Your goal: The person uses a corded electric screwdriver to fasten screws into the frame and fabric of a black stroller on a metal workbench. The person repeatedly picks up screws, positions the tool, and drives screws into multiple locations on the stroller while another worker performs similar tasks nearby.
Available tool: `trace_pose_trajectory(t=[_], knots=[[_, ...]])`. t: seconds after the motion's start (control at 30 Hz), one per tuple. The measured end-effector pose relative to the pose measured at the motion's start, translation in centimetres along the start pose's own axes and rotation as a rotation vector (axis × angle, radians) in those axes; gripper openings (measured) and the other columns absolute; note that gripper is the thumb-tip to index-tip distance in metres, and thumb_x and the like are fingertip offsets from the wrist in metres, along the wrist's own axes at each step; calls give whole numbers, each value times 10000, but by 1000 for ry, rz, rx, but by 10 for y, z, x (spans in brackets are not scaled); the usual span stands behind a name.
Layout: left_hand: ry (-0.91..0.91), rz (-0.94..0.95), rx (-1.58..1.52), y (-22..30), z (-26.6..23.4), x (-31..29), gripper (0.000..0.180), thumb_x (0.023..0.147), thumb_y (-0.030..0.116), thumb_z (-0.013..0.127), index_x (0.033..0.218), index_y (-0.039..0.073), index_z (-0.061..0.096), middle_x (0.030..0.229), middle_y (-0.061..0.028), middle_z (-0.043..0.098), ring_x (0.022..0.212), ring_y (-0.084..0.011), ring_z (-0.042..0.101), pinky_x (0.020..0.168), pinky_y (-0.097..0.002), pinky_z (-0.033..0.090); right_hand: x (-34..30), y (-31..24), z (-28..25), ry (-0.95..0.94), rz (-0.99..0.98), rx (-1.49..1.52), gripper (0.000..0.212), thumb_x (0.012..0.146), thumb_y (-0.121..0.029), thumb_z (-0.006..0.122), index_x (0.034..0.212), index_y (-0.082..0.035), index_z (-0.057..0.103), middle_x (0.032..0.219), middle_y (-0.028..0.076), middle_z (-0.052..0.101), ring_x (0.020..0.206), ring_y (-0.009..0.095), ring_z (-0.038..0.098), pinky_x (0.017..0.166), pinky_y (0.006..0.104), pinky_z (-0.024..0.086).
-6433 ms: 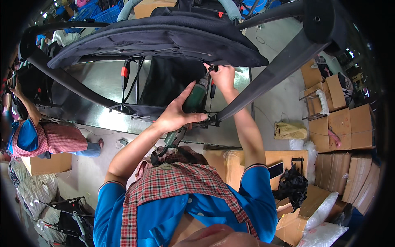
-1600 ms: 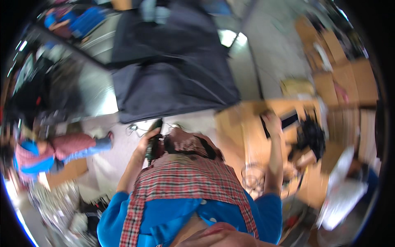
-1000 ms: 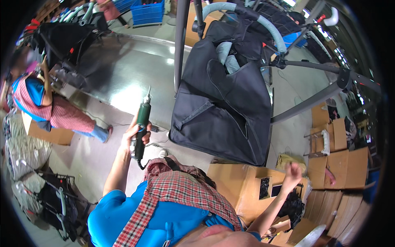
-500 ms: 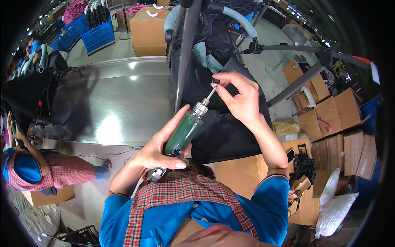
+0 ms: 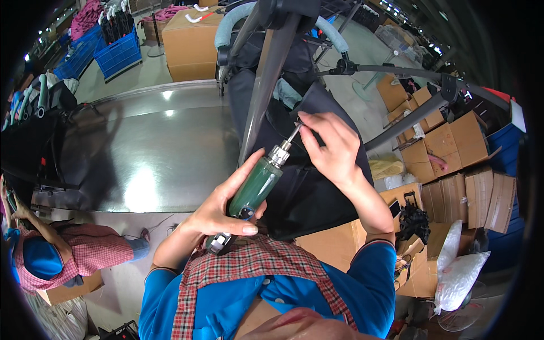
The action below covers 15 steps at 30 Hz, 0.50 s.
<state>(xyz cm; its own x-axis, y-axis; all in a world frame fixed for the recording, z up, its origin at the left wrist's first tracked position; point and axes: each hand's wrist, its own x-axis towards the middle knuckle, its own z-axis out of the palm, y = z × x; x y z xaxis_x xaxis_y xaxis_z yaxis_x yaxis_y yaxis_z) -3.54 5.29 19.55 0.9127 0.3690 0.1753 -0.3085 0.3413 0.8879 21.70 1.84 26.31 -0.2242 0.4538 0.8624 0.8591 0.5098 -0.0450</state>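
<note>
My left hand (image 5: pixel 218 209) is wrapped round a green electric screwdriver (image 5: pixel 254 190), whose silver collar and bit point up and to the right. At the tip of that bit, my right hand (image 5: pixel 333 144) pinches a small dark piece (image 5: pixel 299 120), mostly covered by the fingertips; it looks like a screw or cap, though its kind is hard to make out. Behind both hands stands a stroller frame with dark fabric (image 5: pixel 317 192). A grey metal tube (image 5: pixel 266 85) of it slants down just left of my right hand.
A shiny metal worktable (image 5: pixel 164 147) extends to the left. Curved frame bars (image 5: pixel 396 69) reach out at the right, above stacked cardboard boxes (image 5: pixel 453 139). At the left edge a co-worker in a checked apron (image 5: pixel 96 243) works. Blue crates (image 5: pixel 118 54) stand at the back.
My view has shifted slightly, so the stroller frame and tube appear moved. The right fingers now cover more of the small dark piece at the bit's tip. Both grips stay the same.
</note>
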Motion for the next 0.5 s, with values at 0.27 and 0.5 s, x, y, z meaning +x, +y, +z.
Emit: trace_pose_trajectory(t=[0.27,0.5], knots=[[-355,54,-544,-19,-28,-1,1413,603,-11,877,1610,240,-82,954,-213,550,584,-188,564,474,-291,479,-16,-18,12,-8,327,677,511,945,-36,629,1411,65,446,1246,221,645,982,280,697,887,371,556],[-366,227,-564,-19,-36,-16,1443,543,-33,871,1612,230,-62,916,-249,559,564,-191,557,475,-290,480,-90,122,73,-966,689,-64,836,965,-587,504,1466,68,368,1479,277,451,1345,428,469,1118,461,382]])
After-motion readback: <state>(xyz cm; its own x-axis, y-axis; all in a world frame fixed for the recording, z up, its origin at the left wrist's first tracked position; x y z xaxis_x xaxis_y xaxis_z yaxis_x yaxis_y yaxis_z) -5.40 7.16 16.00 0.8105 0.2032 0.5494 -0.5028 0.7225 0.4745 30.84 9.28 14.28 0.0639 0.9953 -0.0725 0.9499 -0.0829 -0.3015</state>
